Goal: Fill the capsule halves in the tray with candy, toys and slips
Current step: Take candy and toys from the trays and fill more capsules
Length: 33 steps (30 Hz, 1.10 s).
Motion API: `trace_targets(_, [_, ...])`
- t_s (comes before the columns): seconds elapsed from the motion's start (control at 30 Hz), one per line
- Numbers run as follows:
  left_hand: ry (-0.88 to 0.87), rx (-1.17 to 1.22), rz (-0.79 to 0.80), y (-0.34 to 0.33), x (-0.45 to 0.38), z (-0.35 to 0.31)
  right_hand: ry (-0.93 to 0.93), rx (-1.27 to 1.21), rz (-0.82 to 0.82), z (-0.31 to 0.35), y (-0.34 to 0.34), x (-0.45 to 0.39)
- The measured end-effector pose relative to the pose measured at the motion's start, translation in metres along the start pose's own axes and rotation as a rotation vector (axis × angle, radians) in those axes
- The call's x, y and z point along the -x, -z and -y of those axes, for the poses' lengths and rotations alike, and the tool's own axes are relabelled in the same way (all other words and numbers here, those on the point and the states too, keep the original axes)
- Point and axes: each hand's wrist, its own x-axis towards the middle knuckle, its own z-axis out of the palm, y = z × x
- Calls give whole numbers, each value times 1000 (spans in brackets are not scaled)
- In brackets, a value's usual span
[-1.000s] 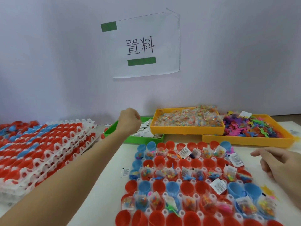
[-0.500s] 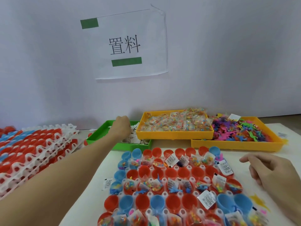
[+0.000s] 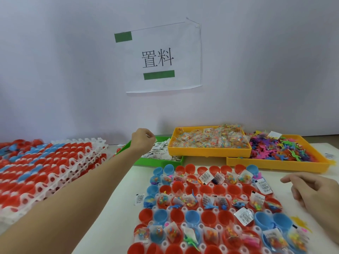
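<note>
My left hand [image 3: 142,139] was curled over the green tray [image 3: 159,161] of slips [image 3: 161,153]; what it held, I cannot tell. My right hand [image 3: 315,191] hovered relaxed beside the capsule tray [image 3: 220,227].

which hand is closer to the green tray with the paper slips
Left. The left hand is curled right over the green tray, above its slips. The right hand hovers off to the right, beside the capsule tray, well clear of it.

Red/blue capsule halves [image 3: 209,217], tray [image 3: 200,226], part-filled
</note>
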Motion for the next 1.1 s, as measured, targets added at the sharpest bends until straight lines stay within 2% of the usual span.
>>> trace_targets(0.13, [44, 184, -12, 12, 26, -11, -4, -26, 11, 1, 3, 2])
trace_targets(0.23, [-7, 275, -14, 33, 61, -24, 6, -36, 12, 3, 5, 1])
trace_targets(0.37, [-80, 415, 12, 73, 133, -29, 21, -27, 42, -1, 6, 0])
trace_targets(0.5, [-60, 530, 73, 105, 209, -15, -37, -62, 102, -8, 7, -2])
trace_targets(0.73, [-13, 411, 261, 125, 287, 4, -119, -77, 134, -46, 11, -21])
trace_targets(0.9, [-51, 314, 214, 119, 301, 8, -124, -64, 145, -45, 5, -25])
trace_targets(1.1, [-84, 259, 248, 105, 306, 9, -87, -40, 127, -42, 0, -24])
